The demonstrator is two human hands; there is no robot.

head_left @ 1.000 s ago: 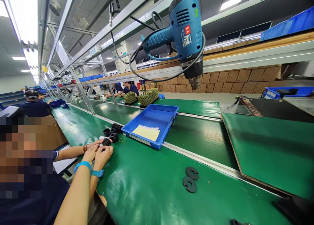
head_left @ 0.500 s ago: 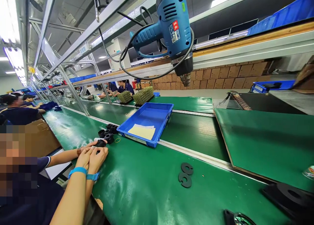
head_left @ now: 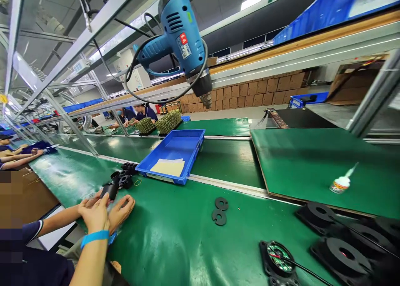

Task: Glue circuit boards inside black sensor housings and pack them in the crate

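- Blue heat gun (head_left: 184,34): hung above your green bench (head_left: 175,236).
- Black cylinder (head_left: 110,191): was at your hands (head_left: 93,215).
- Blue tray (head_left: 185,143): held yellowish paper (head_left: 168,167).
- Two notched rings (head_left: 221,203): lay flat.

The left forearm (head_left: 89,266) reaches up from the bottom edge, bare; the left hand (head_left: 94,217) shows its back, fingers (head_left: 103,202) bent forward.
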